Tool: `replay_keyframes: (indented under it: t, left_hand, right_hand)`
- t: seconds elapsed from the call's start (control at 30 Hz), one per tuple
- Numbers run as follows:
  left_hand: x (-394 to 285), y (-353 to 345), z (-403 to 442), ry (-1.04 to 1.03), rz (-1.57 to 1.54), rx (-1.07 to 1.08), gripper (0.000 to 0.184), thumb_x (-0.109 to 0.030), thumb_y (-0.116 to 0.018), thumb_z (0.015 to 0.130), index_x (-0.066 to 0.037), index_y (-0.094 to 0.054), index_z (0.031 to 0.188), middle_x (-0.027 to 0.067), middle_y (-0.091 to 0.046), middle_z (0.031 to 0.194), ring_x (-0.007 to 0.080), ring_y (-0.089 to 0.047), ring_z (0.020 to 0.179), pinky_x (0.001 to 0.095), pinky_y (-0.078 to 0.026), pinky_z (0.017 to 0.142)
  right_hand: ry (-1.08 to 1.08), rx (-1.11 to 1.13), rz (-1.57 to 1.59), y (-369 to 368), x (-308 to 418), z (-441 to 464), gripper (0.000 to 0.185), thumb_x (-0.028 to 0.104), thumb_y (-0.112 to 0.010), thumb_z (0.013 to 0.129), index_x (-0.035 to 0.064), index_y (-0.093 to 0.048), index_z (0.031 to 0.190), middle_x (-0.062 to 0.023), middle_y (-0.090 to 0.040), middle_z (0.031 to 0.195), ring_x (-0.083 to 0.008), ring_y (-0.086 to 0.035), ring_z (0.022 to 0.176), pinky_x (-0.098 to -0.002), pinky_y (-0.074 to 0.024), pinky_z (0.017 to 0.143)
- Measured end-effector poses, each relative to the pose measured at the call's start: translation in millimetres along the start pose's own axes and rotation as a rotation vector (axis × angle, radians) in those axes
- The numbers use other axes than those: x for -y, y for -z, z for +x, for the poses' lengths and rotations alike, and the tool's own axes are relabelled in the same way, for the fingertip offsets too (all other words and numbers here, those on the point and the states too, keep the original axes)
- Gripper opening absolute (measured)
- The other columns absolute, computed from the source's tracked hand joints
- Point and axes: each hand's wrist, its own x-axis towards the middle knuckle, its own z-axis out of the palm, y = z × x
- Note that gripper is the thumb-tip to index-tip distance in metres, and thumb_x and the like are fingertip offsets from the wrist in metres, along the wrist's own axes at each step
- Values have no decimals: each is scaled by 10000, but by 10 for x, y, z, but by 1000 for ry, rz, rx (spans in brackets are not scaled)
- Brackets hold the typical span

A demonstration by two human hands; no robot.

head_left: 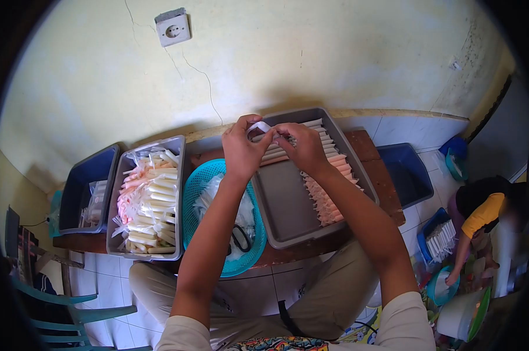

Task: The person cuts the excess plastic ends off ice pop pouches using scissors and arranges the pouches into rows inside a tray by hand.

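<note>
The longest thing here is the brown wooden worktop [393,202], set against the wall and carrying a row of containers. Biggest among these is the grey-brown tray [279,199], partly filled; next to it comes the turquoise basket [188,202], its open mesh wall holding loose clear plastic. Above the far end of the tray, the left hand [243,143] and right hand [302,149] meet, thumbs against fingers, both pinching one small object. Below them in the tray lie the peach rolls [323,199] and the pale rolls [274,153], ranged side by side; they look slim and light, likely to dent if squeezed hard, and best lifted around the middle. Smallest is the whitish strip [263,126] in the hands, curved in a loop between the fingertips and partly hidden by them. It should weigh almost nothing, and bends so readily that it seems soft and thin, perhaps slick like plastic film, though its material is too small to tell. A light fingertip pinch at each end would suit it; a heavy pull might crease or tear it.
</note>
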Motion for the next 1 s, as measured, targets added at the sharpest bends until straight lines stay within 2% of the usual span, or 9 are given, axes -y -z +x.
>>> replay_keyframes:
  t: [0.1,0.17,0.3,0.5,0.6,0.73,0.8,0.9,1.0]
  left_hand:
    - [-62,207,-85,36,20,-49,365,-100,-924,838,-2,-722,1126,55,-788,957,77,-685,860,264,-551,783]
    - [20,305,-123,57,-81,-74,341,-92,-908,858,3,-721,1127,60,-790,970,92,-694,875,274,-559,799]
    - [-15,495,-258,175,-377,-117,253,-57,-849,922,20,-743,1138,90,-791,1001,126,-715,920,287,-578,834]
    - [95,926,-413,131,-270,-31,259,-65,-829,931,29,-779,1167,86,-804,1033,119,-732,872,287,-597,778]
    - [107,1168,-479,148,-175,31,259,-41,-811,949,10,-769,1199,77,-795,1060,118,-717,904,280,-585,839]
    - [191,1384,-571,211,-153,29,258,-47,-817,941,8,-774,1190,68,-797,1055,115,-715,904,280,-585,830]
    - [267,1472,-636,142,-53,4,227,-50,-822,918,0,-793,1137,93,-804,995,132,-739,846,296,-597,782]
    - [398,1606,-759,124,33,-29,239,-54,-834,899,-17,-796,1132,102,-797,987,156,-751,844,307,-597,778]
    - [457,1712,-817,145,124,-47,254,-65,-846,874,-26,-799,1120,114,-787,966,185,-760,839,326,-595,764]
  right_hand:
    - [-118,-3,241,-94,293,12,251,94,-819,905,50,-740,1138,-128,-799,1054,-307,-772,993,-409,-604,882]
    - [-203,-51,352,-163,468,11,292,73,-820,917,32,-714,1187,-149,-807,1073,-258,-801,990,-358,-622,882]
    - [-264,-28,452,-310,726,-33,322,90,-814,936,21,-693,1227,-148,-810,1098,-223,-800,1007,-341,-621,901]
    - [-259,13,644,-555,1049,-111,330,73,-801,942,16,-693,1248,-136,-810,1108,-212,-798,1014,-332,-623,891]
    - [-288,89,635,-623,1195,-164,369,65,-792,944,13,-685,1293,-142,-805,1115,-215,-797,1013,-336,-624,889]
    - [-251,204,584,-752,1309,-229,457,34,-771,940,28,-651,1381,-154,-788,1137,-227,-799,995,-346,-627,877]
    - [-260,246,592,-765,1396,-278,491,23,-767,935,37,-637,1409,-158,-781,1149,-235,-800,990,-354,-628,870]
    - [-296,391,538,-760,1514,-355,539,30,-773,921,24,-614,1436,-163,-767,1162,-251,-802,996,-373,-630,861]
    - [-408,574,484,-781,1565,-505,585,86,-798,914,27,-600,1461,-202,-748,1183,-315,-788,1022,-408,-624,879]
